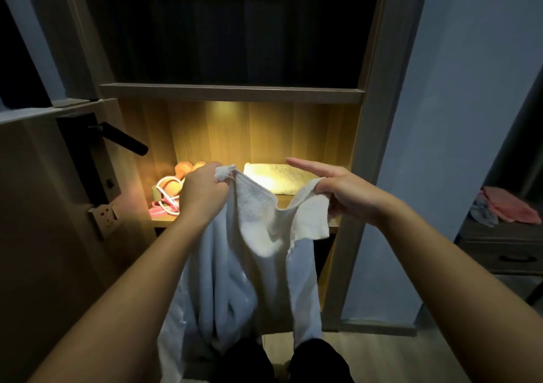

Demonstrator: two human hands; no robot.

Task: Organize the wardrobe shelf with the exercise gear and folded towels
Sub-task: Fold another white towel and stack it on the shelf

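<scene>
A head-worn camera looks down at a lit wardrobe shelf [164,221] in a dim room. At the far left, a door with a dark lever handle [123,141] stands beside the wardrobe. In the shelf's left corner sits the exercise gear: two orange dumbbells [183,171] toward the back, and in front of them a tangle of pink and white resistance bands [164,199] reaching the front edge.

In front of the shelf, the left hand [202,191] is closed in a fist around one top corner of a white towel [264,235]. The towel hangs open and unfolded between both hands and drops down past the shelf's front edge toward the person's knees. Behind it, toward the back right of the shelf, a folded towel [279,177] lies flat under the warm light. The right hand [343,194] pinches the towel's other top corner with thumb and lower fingers, while its forefinger points out straight.

At the far right, pink cloth [511,206] lies on a separate dark drawer unit, well apart from the wardrobe.

The task looks partly done: the gear and one towel are shelved; the held towel remains to be folded and placed.
</scene>
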